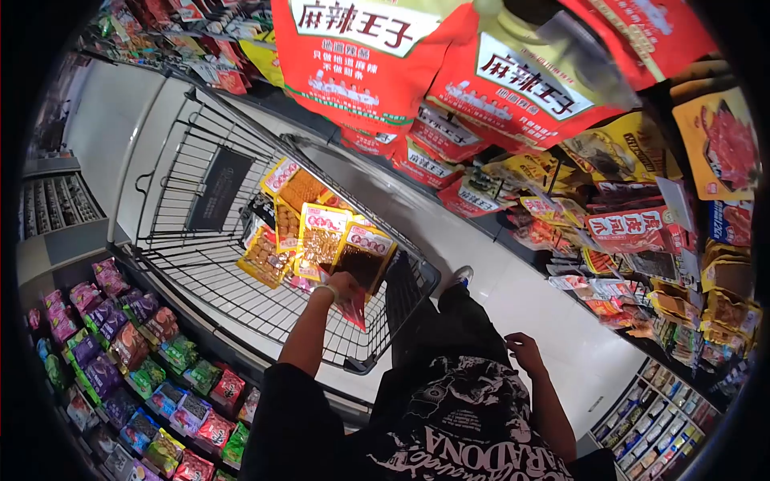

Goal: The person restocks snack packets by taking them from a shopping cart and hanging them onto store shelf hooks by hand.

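Inside the wire shopping cart, my left hand is closed on a red packet that hangs below its fingers. Yellow-edged snack packets lie in the cart just beyond the hand, one with dark contents right beside it. A black packet shows partly behind them. My right hand hangs low beside my body, away from the cart and shelves, its fingers loosely apart with nothing in them.
Large red snack bags hang close at the top. Racks of packets line the right side. A shelf of small colourful bags stands at lower left. My shoe is on the pale floor beside the cart.
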Available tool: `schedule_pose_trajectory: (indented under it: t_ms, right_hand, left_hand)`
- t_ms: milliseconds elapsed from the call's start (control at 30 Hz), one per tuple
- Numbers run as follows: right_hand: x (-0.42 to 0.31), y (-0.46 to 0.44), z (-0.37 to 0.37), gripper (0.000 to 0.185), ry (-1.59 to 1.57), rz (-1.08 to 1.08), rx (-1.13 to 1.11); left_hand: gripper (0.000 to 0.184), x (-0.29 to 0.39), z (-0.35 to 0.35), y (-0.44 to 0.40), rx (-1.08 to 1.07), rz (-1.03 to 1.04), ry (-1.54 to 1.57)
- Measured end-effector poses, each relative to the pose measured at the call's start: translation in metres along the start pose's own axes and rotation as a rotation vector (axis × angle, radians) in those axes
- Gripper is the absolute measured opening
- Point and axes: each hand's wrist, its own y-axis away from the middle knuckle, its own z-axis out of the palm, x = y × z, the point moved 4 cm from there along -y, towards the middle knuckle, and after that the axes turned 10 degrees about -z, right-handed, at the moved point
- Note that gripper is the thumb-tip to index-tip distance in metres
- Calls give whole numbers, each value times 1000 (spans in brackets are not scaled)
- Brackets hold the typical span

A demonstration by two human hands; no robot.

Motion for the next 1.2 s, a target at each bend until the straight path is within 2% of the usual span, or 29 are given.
schedule_pose_trajectory:
  t_ms: [67,133,200,233,267,300,367,400,433,467,500,600,633,667,733,767,867,900,1000,1067,1100,1133,1167,1200]
  right_hand:
    - [-3,-14,-6,23,-1,-66,-14]
    - [-16,-26,-9,22,8,-185,-20]
    - [-41,-33,-15,22,29,-344,10]
    - [-58,-33,-17,22,-2,-381,10]
    - [-77,-31,-18,23,-34,-416,22]
    - [-93,-32,-19,24,5,-457,44]
    - [-124,-33,-16,26,-137,-677,-3]
    - [-148,-24,-14,29,-249,-693,-82]
    - [-162,-20,-9,34,-359,-769,-135]
    - [-172,-19,-4,41,-290,-923,-137]
    - [-206,18,-15,47,-233,-1004,-191]
    - [-235,61,-27,64,-185,-1076,-455]
    - [-243,77,-38,69,-138,-1186,-488]
    - [-235,80,-44,70,-65,-1240,-403]
    - [-226,87,-63,68,-37,-1204,-427]
    - [-224,98,-79,63,-103,-1192,-388]
    - [-206,115,-114,54,-158,-1153,-362]
    - [-197,112,-119,50,-50,-1091,-369]
    - [-180,124,-144,47,-277,-1129,-361]
    - [-161,120,-166,38,-263,-1072,-159]
    - [-162,143,-190,36,-289,-1046,-70]
    - [-159,156,-208,35,-317,-1017,16]
    - [-151,153,-219,33,-338,-1078,85]
    - [-144,145,-229,31,-360,-1137,154]
  left_hand:
    - [17,24,-39,47,-190,-152,547]
    - [12,43,-69,92,-83,-7,775]
    - [15,62,-107,136,-47,77,707]
    - [13,89,-133,171,-45,116,761]
    - [11,95,-146,187,-1,229,770]
    - [9,96,-153,200,-5,252,772]
    - [3,147,-176,241,-22,353,739]
    - [2,171,-183,254,-42,377,712]
    - [3,189,-181,257,-75,403,713]
    - [4,206,-179,258,-102,420,716]
    - [9,232,-175,259,-170,461,761]
    - [11,304,-156,251,-429,569,794]
    - [18,331,-153,248,-482,668,748]
    - [25,360,-149,246,-537,763,700]
    - [39,420,-143,244,-681,968,651]
    - [48,451,-141,248,-745,998,597]
    - [50,519,-129,249,-827,1002,488]
    - [50,540,-126,247,-840,975,436]
    - [46,604,-122,260,-743,987,335]
    - [38,644,-135,268,-417,1120,333]
    - [33,659,-149,270,-247,1146,408]
    - [32,674,-162,277,-176,1142,515]
    - [37,688,-175,285,-102,1137,618]
    - [46,701,-187,299,-127,1107,754]
